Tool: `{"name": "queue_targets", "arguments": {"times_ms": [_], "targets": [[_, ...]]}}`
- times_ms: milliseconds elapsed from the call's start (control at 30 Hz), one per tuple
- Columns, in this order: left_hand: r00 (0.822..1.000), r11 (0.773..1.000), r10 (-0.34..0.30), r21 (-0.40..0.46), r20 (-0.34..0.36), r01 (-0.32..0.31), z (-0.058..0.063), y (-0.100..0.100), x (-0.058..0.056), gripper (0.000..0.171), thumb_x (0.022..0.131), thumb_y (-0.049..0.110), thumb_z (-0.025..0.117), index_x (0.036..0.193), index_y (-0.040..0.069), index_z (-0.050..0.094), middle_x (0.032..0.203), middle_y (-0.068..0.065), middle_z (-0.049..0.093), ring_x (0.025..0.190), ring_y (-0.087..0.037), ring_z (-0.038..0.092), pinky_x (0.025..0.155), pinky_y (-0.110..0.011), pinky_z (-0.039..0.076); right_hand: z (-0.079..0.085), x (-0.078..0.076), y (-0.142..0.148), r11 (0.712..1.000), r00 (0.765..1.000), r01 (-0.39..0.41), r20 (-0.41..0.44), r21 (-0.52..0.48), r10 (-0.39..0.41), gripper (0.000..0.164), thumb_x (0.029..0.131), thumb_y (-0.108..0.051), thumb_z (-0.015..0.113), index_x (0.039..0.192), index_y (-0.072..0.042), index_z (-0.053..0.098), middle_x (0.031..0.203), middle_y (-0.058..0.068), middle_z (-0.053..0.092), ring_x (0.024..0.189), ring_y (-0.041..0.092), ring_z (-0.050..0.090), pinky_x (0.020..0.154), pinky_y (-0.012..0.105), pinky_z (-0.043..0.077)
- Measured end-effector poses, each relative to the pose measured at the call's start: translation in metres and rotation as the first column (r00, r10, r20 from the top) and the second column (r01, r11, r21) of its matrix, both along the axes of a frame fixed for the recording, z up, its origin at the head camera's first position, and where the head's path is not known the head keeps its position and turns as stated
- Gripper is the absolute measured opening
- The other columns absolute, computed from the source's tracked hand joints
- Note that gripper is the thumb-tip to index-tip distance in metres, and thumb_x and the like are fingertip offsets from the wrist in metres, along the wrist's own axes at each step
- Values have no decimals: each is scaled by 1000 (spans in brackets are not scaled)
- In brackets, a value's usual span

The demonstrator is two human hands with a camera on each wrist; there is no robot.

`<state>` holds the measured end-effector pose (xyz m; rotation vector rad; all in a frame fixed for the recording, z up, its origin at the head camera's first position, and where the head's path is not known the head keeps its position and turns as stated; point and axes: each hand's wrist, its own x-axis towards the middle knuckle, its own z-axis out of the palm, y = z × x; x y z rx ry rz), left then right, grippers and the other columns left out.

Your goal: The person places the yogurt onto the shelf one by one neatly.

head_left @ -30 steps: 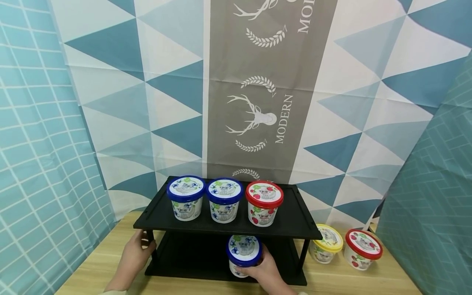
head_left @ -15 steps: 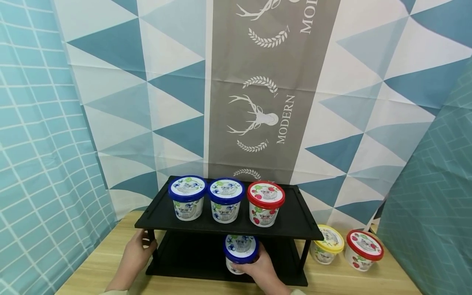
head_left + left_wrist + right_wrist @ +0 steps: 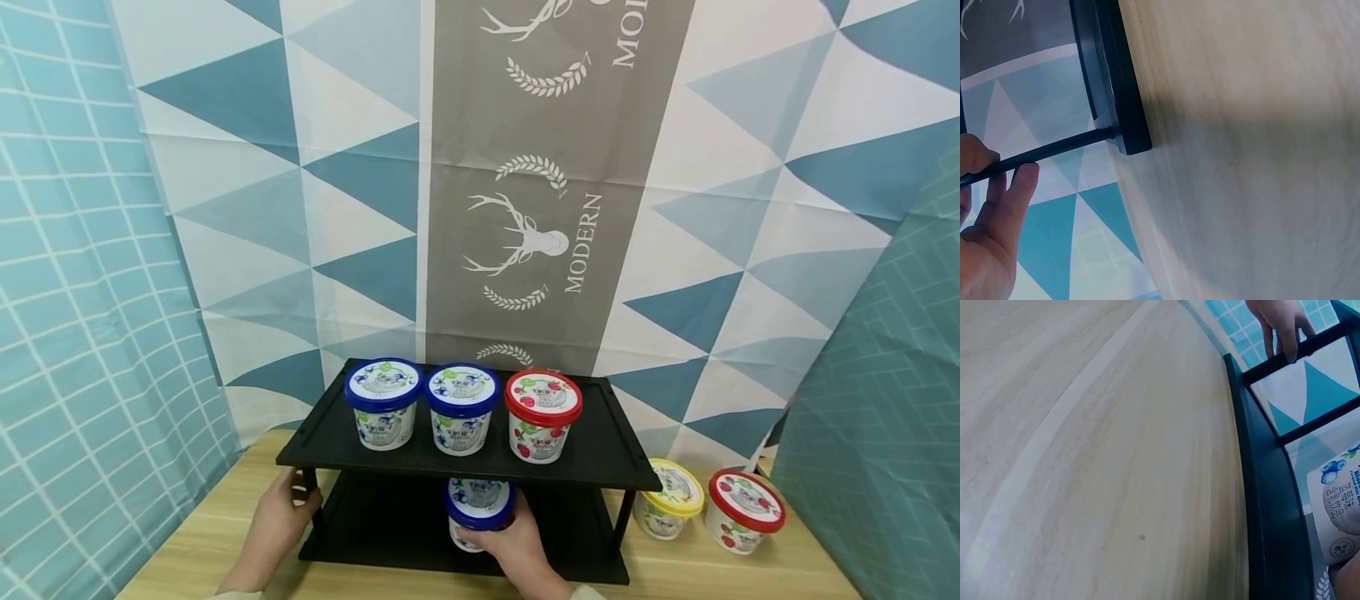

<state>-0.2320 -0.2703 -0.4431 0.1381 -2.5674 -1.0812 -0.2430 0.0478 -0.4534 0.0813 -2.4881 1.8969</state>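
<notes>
My right hand (image 3: 517, 546) grips a blue-lidded tub (image 3: 480, 502) with blueberries printed on it, inside the lower tier of a black two-tier rack (image 3: 600, 454). In the right wrist view, a gap shows between the held tub (image 3: 1338, 515) and the lower shelf (image 3: 1272, 531). At the rack's left end my left hand (image 3: 276, 515) holds the thin front post (image 3: 1054, 149), thumb on one side and fingers on the other. Two more blue-lidded tubs (image 3: 382, 404) and a red-lidded tub (image 3: 542, 417) stand upright in a row on the upper shelf.
Right of the rack, a yellow-lidded tub (image 3: 670, 498) and another red-lidded tub (image 3: 745, 511) stand on the wooden table (image 3: 787, 567). Patterned cloth (image 3: 360, 192) hangs behind and at both sides. The upper shelf lies close above the held tub.
With the tub in its grip, my right hand has moved left and slightly deeper under the upper shelf. The left hand keeps hold of the post.
</notes>
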Motion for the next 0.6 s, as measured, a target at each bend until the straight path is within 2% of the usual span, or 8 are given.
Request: {"name": "queue_targets", "arguments": {"times_ms": [367,600], "targets": [[1000,1000,0,-1,-16,0,-2,0,-2,52,82,6,53,130,5,33,101,-22,54,85,-31,59,65,-34,52,-3,-3,-12,1000,1000,-9,-23,-13,8,104,51,-41,82,132,-5,28,125,14,45,112,32,46,93,51,41],[1000,1000,5,1,-28,-5,-1,1,-1,50,81,7,52,128,5,35,100,-21,55,84,-29,60,65,-33,52,-4,-5,-24,1000,1000,9,-12,15,-9,105,50,-41,82,132,-5,28,124,14,46,111,33,47,92,51,42]]}}
